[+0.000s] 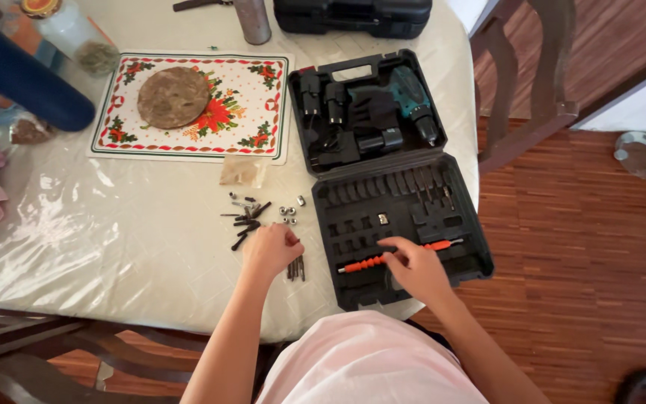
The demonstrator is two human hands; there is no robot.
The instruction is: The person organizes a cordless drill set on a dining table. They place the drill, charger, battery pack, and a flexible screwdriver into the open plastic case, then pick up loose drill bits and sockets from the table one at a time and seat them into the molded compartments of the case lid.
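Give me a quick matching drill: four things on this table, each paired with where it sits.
1 drill
2 orange flexible shaft
3 loose bits
4 round mat

A on the holiday placemat
B on the tablecloth by the left hand
C upper half of the open case
D under the right hand

Pairs: 1-C, 2-D, 3-B, 4-A

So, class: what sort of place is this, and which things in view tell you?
Probably a home dining room: a round table under a plastic cover, a festive placemat, wooden chairs on wood flooring. An open drill case lies there.
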